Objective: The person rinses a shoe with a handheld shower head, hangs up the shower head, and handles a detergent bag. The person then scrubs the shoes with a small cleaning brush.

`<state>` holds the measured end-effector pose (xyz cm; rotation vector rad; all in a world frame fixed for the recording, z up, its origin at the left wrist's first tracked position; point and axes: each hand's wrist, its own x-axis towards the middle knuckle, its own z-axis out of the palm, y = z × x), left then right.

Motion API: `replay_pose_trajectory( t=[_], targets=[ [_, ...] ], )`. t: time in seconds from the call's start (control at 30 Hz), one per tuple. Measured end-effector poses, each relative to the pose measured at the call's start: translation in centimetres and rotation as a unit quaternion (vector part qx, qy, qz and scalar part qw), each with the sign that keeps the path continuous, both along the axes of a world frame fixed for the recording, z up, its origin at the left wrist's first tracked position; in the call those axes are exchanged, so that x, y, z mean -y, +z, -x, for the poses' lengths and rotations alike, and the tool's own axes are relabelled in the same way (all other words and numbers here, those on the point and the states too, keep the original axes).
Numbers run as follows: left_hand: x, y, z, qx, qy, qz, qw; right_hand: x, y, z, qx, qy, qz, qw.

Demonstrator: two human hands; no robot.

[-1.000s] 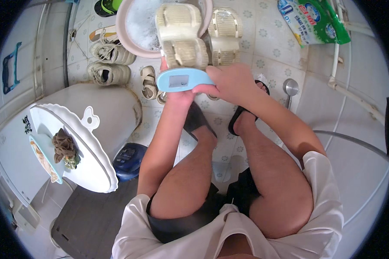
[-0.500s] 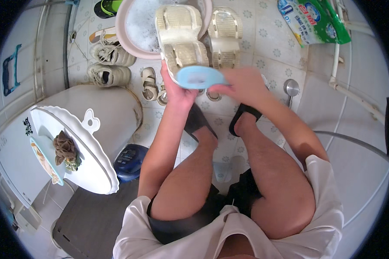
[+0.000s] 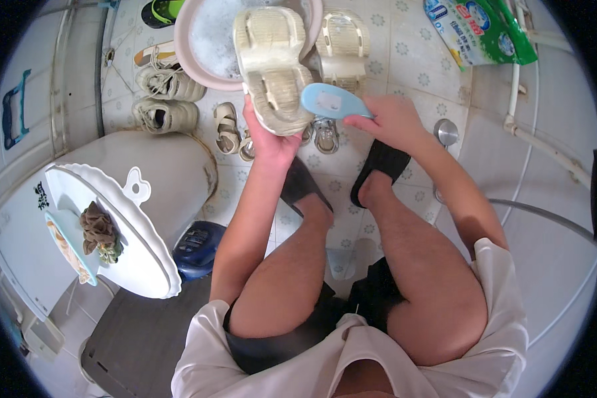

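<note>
My left hand (image 3: 272,140) grips the heel end of a cream-coloured shoe (image 3: 272,63), whose ridged, yellowed sole faces up. In my right hand (image 3: 396,121) is a light blue brush (image 3: 331,101), its smooth back turned up, so its bristles are hidden. The brush head is at the right edge of the held sole; whether it touches cannot be made out. Just right of the held shoe, a matching cream shoe (image 3: 343,50) also lies sole up. Behind them stands a pale pink basin (image 3: 184,50) of sudsy water, partly covered by the held shoe.
Small sandals (image 3: 227,128) and several sneakers (image 3: 169,116) stand on the tiled floor to the left. A green detergent bag (image 3: 487,33) is at the far right, above a round metal drain piece (image 3: 446,132). A white toilet tank lid (image 3: 129,229) and dark stool (image 3: 146,338) flank my left side.
The brush has moved right and slightly up, from over the heel end of the sole to its right edge. The held shoe has barely shifted.
</note>
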<state>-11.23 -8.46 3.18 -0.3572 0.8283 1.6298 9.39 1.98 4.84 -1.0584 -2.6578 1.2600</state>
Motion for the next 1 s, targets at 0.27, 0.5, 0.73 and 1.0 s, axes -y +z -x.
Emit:
replay_pose_trajectory(
  t=[0.27,0.5,0.73,1.0],
  targets=[
    [2.9,-3.5,-0.4,0.037,-0.026,0.047,0.998,1.1,2.1,5.3,0.02,0.116,-0.052,0.992],
    [0.4,-0.8,-1.4,0.036,-0.018,0.0,0.999,-0.2,-0.1,-0.2,-0.005,0.021,-0.022,1.0],
    [2.2,-2.9,-0.4,0.027,-0.043,0.054,0.997,0.6,1.6,5.3,0.008,0.126,-0.088,0.988],
    [0.8,-0.6,-1.0,0.045,-0.029,-0.017,0.998,-0.3,1.0,3.1,0.008,0.055,-0.027,0.998]
  ],
)
